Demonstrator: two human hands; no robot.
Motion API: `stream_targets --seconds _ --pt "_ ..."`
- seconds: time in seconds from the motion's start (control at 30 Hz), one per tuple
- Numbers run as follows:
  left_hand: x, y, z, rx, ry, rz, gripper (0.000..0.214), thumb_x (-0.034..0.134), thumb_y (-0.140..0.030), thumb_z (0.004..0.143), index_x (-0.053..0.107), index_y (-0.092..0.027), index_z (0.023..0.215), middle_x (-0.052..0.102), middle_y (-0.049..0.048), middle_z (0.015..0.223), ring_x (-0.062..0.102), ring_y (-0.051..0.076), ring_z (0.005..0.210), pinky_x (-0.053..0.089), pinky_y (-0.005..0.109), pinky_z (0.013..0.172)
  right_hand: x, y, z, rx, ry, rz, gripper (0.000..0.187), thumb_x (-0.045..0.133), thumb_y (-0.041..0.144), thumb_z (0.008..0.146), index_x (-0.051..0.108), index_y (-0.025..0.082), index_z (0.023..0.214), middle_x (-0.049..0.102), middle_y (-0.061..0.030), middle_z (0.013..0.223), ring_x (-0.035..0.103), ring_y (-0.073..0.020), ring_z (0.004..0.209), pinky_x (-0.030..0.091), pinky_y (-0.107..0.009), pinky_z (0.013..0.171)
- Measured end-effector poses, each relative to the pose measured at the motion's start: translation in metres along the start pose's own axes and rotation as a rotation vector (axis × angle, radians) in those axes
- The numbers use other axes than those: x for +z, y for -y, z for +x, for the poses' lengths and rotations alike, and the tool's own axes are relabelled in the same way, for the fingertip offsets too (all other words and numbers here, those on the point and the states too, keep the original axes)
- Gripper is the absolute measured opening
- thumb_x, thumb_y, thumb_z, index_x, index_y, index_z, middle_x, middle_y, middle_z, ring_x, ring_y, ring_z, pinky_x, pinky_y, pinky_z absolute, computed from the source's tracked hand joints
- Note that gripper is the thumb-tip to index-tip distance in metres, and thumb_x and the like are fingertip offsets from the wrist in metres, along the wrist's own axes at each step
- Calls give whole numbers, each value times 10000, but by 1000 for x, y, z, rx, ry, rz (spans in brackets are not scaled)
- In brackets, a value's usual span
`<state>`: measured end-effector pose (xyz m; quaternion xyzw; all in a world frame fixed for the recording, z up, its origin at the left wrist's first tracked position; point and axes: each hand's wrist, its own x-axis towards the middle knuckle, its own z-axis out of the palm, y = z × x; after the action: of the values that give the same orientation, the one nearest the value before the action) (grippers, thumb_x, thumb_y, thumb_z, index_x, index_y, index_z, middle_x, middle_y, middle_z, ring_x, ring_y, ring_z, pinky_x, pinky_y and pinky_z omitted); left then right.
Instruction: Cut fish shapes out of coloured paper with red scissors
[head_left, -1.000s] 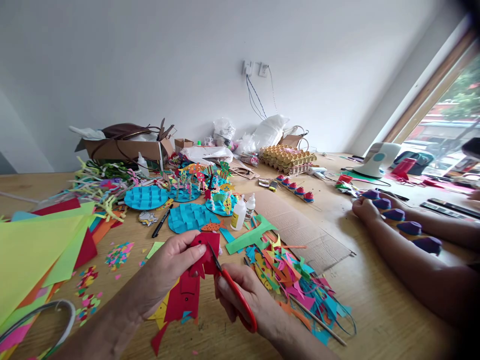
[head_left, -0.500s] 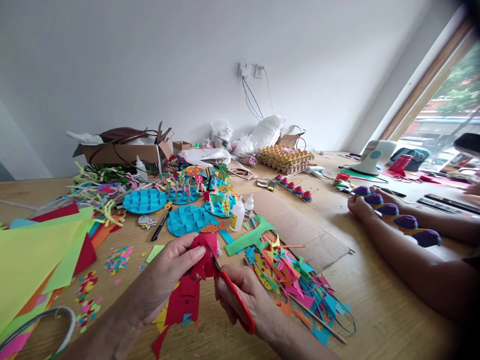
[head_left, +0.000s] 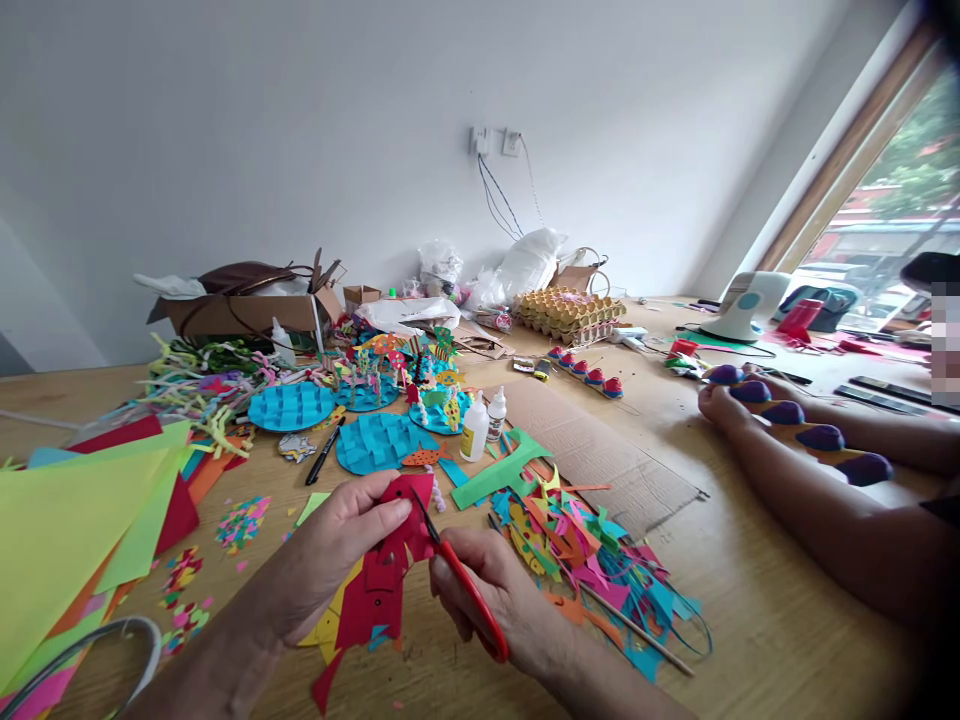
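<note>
My left hand [head_left: 337, 550] pinches a red paper cut-out [head_left: 382, 575] and holds it up just above the wooden table [head_left: 750, 620]. Its lower part hangs down toward the table with a ragged tail. My right hand [head_left: 487, 595] is closed around red-handled scissors [head_left: 465, 590], whose dark blades point up into the right edge of the red paper. Both hands sit near the table's front edge, at the centre of the view.
Colourful paper scraps [head_left: 585, 560] and a thin wooden stick [head_left: 637, 630] lie right of my hands. Coloured sheets [head_left: 82, 510] are stacked at left. Blue woven discs [head_left: 379, 440], glue bottles [head_left: 475, 428], a marker [head_left: 324, 452] and a cardboard sheet [head_left: 592, 450] lie beyond. Another person's arms [head_left: 810, 500] hold purple-topped pieces at right.
The red paper has turned a little in my left hand and its tail swung slightly. The scissors stay at its right edge. The other person's hands shifted slightly.
</note>
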<state>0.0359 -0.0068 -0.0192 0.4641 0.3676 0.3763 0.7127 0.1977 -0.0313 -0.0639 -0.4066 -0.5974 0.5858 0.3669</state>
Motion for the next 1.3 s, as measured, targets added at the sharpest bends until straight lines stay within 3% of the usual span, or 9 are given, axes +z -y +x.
stream_targets --seconds 0.17,0.37,1.0,1.3 --pt "-1 -1 1 6 35 39 108 645 -271 754 658 -180 812 687 1 705 578 123 627 467 224 627 1 0 0 8 -8 4 370 529 418 796 391 179 549 369 79 436 359 -42 361 283 -130 333" --pt "1 -1 0 62 -16 138 124 620 -304 775 657 -188 801 679 -7 695 581 142 666 453 237 646 2 -1 1 -1 -4 25 364 536 406 795 394 179 548 363 82 434 341 -37 357 262 -134 333" --pt "1 -4 -2 -2 -11 97 106 656 -274 727 672 -170 740 685 -5 650 549 121 587 441 212 596 -1 -6 1 -42 13 -122 286 473 286 821 384 181 570 344 72 483 323 -52 421 235 -161 384" --pt "1 -4 -1 22 10 143 153 622 -319 757 655 -171 733 660 -4 651 535 126 595 436 220 587 -2 -8 1 -35 18 -104 310 494 348 817 385 184 578 361 72 475 348 -53 414 253 -155 377"
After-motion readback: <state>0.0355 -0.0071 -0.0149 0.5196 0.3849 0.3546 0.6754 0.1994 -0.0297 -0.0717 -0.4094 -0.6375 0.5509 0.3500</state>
